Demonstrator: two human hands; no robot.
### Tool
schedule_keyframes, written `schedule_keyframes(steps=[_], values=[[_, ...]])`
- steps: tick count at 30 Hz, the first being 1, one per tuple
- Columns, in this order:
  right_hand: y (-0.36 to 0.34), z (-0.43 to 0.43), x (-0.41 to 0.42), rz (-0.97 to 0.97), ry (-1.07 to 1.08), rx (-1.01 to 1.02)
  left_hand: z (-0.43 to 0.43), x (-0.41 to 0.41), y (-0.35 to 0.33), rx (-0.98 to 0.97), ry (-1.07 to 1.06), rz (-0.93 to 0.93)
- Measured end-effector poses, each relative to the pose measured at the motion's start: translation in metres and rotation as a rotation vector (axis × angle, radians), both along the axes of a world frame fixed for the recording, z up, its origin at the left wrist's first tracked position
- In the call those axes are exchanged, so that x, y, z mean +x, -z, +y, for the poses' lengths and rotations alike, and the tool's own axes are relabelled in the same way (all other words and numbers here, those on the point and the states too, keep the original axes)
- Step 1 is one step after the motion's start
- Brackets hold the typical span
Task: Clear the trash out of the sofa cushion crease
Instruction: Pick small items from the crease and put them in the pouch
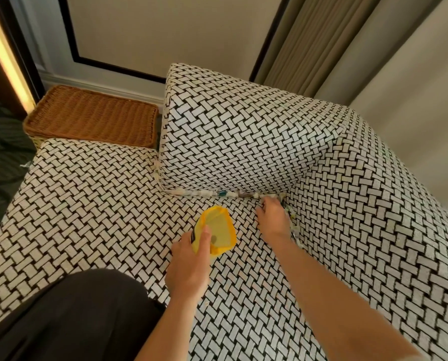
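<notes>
A sofa covered in black-and-white woven-pattern fabric fills the view. Small scraps of trash (pixel 209 193), white with a blue bit, line the crease under the back cushion (pixel 243 142) and run down the crease at the right. My left hand (pixel 190 259) holds an open yellow bag (pixel 219 230) on the seat cushion (pixel 87 217), its mouth facing the crease. My right hand (pixel 272 217) rests at the corner where the two creases meet, fingers curled down into the trash there; whether they hold a piece is hidden.
A brown wicker basket (pixel 92 115) stands behind the sofa's left end, against a panelled wall. Beige curtains (pixel 309 48) hang at the back right. My dark-clad leg (pixel 69 316) lies on the seat at the lower left.
</notes>
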State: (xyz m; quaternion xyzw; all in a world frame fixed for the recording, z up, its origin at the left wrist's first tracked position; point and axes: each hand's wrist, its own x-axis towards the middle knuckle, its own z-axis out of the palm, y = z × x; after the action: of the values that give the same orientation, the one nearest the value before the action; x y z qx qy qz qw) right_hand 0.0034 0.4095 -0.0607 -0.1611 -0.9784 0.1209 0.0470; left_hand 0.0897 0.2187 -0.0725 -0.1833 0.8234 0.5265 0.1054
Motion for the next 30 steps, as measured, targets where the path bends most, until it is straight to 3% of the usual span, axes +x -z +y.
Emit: schedule_keyframes(steps=[6, 15, 19, 24, 30], values=[[-0.004, 0.007, -0.032, -0.161, -0.16, 0.327, 0.0, -0.002, 0.004, 0.024, -0.037, 0.01], [-0.003, 0.007, -0.045, -0.188, -0.249, 0.499, 0.0, -0.005, 0.007, 0.066, -0.022, 0.02], [0.005, 0.012, -0.036, -0.058, -0.224, 0.365, 0.001, -0.005, 0.005, 0.078, -0.006, 0.01], [0.013, 0.001, 0.003, 0.197, -0.035, -0.086, -0.001, -0.003, -0.004, 0.062, 0.014, -0.003], [-0.005, -0.039, 0.066, 0.249, 0.051, -0.603, -0.002, -0.003, -0.004, 0.075, 0.049, 0.025]])
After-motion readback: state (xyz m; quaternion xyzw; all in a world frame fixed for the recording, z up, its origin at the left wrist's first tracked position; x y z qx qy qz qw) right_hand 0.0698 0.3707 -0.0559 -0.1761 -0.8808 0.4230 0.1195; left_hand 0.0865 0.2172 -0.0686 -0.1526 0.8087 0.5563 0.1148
